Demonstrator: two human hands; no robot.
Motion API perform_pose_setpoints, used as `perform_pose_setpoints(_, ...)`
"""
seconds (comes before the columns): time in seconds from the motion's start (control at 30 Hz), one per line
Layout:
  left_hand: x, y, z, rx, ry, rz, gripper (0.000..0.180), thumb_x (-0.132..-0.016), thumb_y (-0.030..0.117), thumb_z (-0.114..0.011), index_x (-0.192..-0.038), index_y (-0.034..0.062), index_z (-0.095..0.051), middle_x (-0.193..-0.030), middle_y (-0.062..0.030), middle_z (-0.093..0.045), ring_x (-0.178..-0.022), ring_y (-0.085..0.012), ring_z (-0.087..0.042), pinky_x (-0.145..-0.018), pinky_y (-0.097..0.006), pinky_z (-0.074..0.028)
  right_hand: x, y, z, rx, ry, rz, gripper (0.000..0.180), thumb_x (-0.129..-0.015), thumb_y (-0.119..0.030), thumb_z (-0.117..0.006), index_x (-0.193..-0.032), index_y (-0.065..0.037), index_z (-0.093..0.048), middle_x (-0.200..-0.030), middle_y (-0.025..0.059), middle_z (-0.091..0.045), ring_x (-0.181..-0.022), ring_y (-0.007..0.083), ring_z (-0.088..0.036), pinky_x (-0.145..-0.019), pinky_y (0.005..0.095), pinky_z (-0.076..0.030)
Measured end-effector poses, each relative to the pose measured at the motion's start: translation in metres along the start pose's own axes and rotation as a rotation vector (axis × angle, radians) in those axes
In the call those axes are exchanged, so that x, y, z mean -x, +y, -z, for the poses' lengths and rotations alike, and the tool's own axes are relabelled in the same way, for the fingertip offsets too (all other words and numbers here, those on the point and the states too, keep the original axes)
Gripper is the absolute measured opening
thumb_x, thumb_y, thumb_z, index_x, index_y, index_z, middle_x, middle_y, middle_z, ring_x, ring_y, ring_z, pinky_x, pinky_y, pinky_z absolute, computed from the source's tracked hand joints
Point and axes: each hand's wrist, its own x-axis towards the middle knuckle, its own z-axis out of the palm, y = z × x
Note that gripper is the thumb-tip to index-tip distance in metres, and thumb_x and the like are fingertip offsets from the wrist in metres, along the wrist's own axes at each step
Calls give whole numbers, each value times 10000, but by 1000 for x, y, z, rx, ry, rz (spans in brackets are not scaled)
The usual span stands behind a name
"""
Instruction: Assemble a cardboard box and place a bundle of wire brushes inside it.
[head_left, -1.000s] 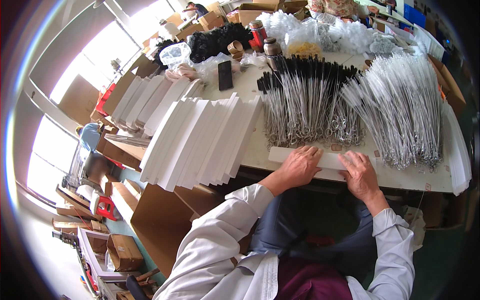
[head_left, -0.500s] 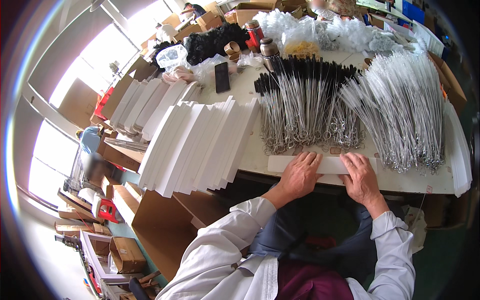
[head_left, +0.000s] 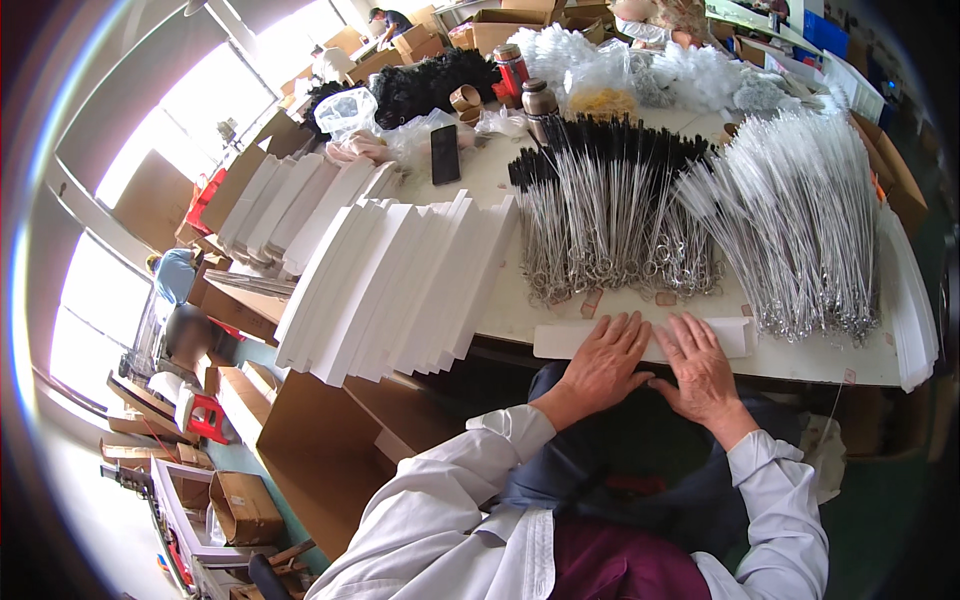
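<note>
A long, narrow white card piece (head_left: 562, 340), perhaps a flat box, lies along the table's front edge. My left hand (head_left: 604, 366) rests across its middle, fingers stretched out. Close beside it, my right hand (head_left: 697, 368) also lies on the card with its fingers spread flat. The two thumbs almost meet. Just beyond the card are bunched wire brushes with black bristles (head_left: 610, 215), their looped ends toward me. A larger heap of white-bristled wire brushes (head_left: 795, 220) lies right of them. At the left stand rows of long white card boxes (head_left: 395, 290).
A phone (head_left: 445, 154) lies behind the white rows, near a metal flask (head_left: 538, 100) and tape rolls (head_left: 465, 98). More white strips (head_left: 905, 300) line the right edge. A big open carton (head_left: 325, 450) stands below the table's left front. Other people are farther back.
My right hand has shifted left, close to my left hand. Both hands went from gripping the card's edges to lying flat on it, and the card looks wider.
</note>
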Motion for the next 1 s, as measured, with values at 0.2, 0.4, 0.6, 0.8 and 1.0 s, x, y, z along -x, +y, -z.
perform_pose_setpoints(0.2, 2, -4, -8, -54, -52, -10, 735, -917, 333, -727, -1471, -65, -452, -1503, -274, -488, -1417, -410, -447, -1225, -507, -312, -2, -4, -13, -45, 45, 24, 871, -792, -300, -838, -1494, 48, -457, -1536, 208, -473, -1470, 377, -392, -1259, 492, -266)
perform_pose_setpoints(0.4, 46, -34, 10, -99, 41, 49, 694, -926, 228, -708, -1481, -80, -427, -1497, -303, -484, -1402, -422, -470, -1218, -513, -325, 33, 37, -1, 1, 99, -154, 921, -803, -332, -843, -1508, 72, -409, -1565, 234, -441, -1490, 387, -373, -1265, 507, -251)
perform_pose_setpoints(0.6, 54, -47, 16, -279, -1, 46, 632, -870, 82, -643, -1441, -117, -459, -1462, -313, -509, -1376, -430, -490, -1200, -498, -357, 44, 49, 5, 48, 114, -161, 958, -832, -449, -801, -1518, 83, -396, -1562, 238, -442, -1478, 394, -382, -1253, 519, -259)
perform_pose_setpoints(0.8, 68, -43, 34, -218, 21, 2, 570, -827, 52, -642, -1358, -116, -523, -1348, -290, -581, -1285, -422, -544, -1144, -497, -410, 61, 48, 3, 15, 212, -56, 600, -877, -187, -694, -1399, 63, -538, -1407, 224, -575, -1341, 392, -522, -1187, 537, -347)
perform_pose_setpoints(1.0, 62, 12, 79, 249, -302, 122, 589, -847, 243, -768, -1304, -64, -560, -1088, -254, -685, -1067, -426, -658, -994, -475, -512, 50, -6, 27, -93, 292, 123, 313, -829, -38, -617, -1128, 1, -700, -1140, 130, -707, -1122, 316, -656, -1077, 517, -471)
